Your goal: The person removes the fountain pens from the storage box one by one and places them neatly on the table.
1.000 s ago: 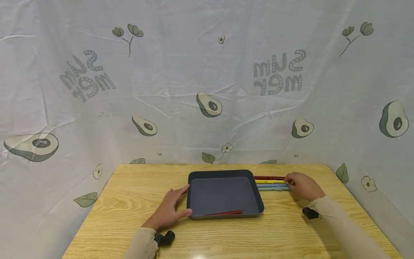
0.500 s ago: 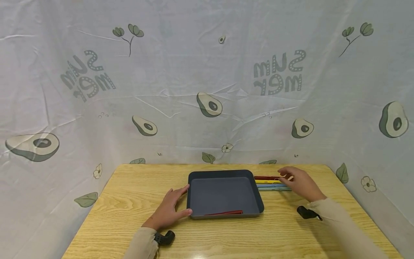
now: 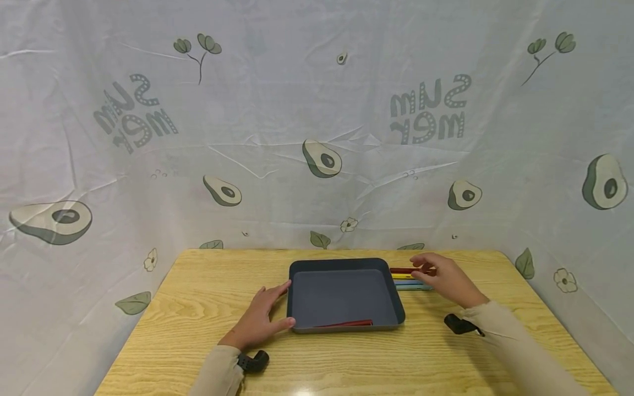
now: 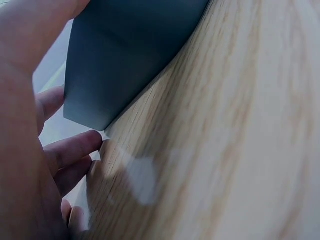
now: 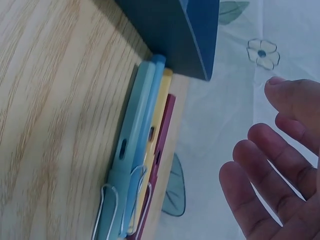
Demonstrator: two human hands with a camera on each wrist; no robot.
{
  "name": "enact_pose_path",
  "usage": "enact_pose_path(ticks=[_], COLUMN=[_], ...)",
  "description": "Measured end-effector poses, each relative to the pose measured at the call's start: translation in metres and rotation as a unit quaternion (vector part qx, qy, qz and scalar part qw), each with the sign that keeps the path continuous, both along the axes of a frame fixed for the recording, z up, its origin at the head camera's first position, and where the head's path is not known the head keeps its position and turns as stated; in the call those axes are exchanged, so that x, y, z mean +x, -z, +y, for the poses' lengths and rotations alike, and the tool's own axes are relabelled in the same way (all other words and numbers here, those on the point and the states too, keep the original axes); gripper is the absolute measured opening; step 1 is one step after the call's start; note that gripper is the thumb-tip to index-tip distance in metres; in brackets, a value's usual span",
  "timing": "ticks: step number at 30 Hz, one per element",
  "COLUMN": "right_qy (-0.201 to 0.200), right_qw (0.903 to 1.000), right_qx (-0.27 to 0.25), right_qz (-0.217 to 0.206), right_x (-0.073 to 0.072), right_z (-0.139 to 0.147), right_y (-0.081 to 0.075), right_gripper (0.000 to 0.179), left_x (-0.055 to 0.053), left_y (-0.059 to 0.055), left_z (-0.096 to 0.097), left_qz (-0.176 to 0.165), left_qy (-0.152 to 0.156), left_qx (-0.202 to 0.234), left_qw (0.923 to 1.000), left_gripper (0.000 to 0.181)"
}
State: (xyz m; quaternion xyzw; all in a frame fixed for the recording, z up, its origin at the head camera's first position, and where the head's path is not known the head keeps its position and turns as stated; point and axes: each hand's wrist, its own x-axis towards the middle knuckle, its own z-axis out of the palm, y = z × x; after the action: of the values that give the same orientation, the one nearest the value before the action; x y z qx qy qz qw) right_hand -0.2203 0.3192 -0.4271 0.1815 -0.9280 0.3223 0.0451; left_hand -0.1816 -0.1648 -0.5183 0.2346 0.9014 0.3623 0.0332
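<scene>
My left hand (image 3: 255, 324) touches the left side of a dark grey tray (image 3: 342, 297), its thumb and forefinger apart along the wall. Inside the tray a red pen (image 3: 346, 323) lies along the near wall. Right of the tray, several capped pens with wire clips lie side by side: teal (image 5: 131, 135), blue (image 5: 153, 95), yellow (image 5: 160, 107) and dark red (image 5: 167, 117). Their tray-side ends are close to the tray's right wall. My right hand (image 3: 448, 279) hovers over the pens, fingers loosely bent and holding nothing; it partly hides them in the head view.
A light wooden table (image 3: 346, 363) carries everything. Behind it and on both sides hangs a pale curtain (image 3: 277, 110) printed with avocados and leaves. A black wrist camera (image 3: 253, 362) sits on the left wrist, another camera (image 3: 460, 324) on the right.
My right hand has drawn away from the pens' right ends and moved left above them, its fingers spreading. The left hand and the tray stay put.
</scene>
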Motion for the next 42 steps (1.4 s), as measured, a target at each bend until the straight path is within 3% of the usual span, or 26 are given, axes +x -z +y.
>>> enact_pose_path(ticks=[15, 26, 33, 42], right_qy=[-0.037, -0.079, -0.145, -0.209], right_qw=[0.9984, 0.9962, 0.9874, 0.9719], right_qx=[0.032, 0.036, 0.046, 0.078], right_qz=[0.028, -0.010, -0.042, -0.077], right_x=[0.001, 0.010, 0.012, 0.014], right_z=[-0.019, -0.041, -0.062, -0.089], right_y=[0.006, 0.005, -0.002, 0.008], right_gripper=[0.027, 0.030, 0.030, 0.023], left_x=[-0.001, 0.000, 0.001, 0.000], left_y=[0.002, 0.001, 0.001, 0.001], left_z=[0.000, 0.000, -0.001, -0.001], left_qz=[0.006, 0.003, 0.005, 0.004], left_qy=[-0.001, -0.002, -0.005, 0.000], left_qx=[-0.003, 0.002, 0.001, 0.010], left_qw=[1.0000, 1.0000, 1.0000, 0.9999], left_gripper=[0.092, 0.092, 0.091, 0.091])
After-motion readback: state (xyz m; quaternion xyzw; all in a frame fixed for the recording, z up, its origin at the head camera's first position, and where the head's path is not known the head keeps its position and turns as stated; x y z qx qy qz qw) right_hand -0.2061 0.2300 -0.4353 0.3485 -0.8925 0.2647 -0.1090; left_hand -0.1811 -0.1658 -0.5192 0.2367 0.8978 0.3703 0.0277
